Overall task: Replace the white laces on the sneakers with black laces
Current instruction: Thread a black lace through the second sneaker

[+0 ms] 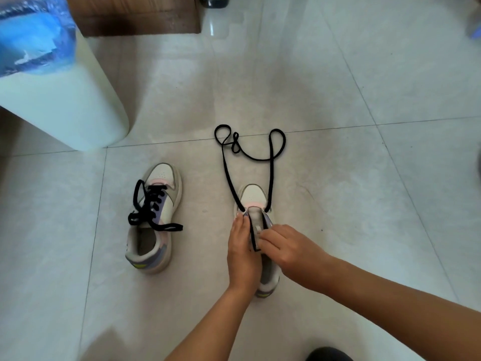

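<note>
Gripping the near sneaker (pixel 256 204) from both sides, the left hand (pixel 240 250) lies along its left flank with fingers curled over the eyelet edge, while the right hand (pixel 289 250) pinches the tongue (pixel 256 227) near the middle of the shoe. A black lace (pixel 229 175) runs through the farthest eyelets only; its two ends trail away over the toe and lie in loose loops on the floor (pixel 364 204), crossing the tile seam beyond the shoe. The second sneaker (pixel 153 222) stands to the left, well apart, already laced in black with its ends lying loose across the opening. Bare tile spreads to the right of the hands and between the two shoes. At the far left a white cylinder-shaped stand (pixel 65 105) with a blue water bottle (pixel 31 35) on top reaches close to the left shoe's toe, and a wooden cabinet base (pixel 138 16) sits at the far edge.
</note>
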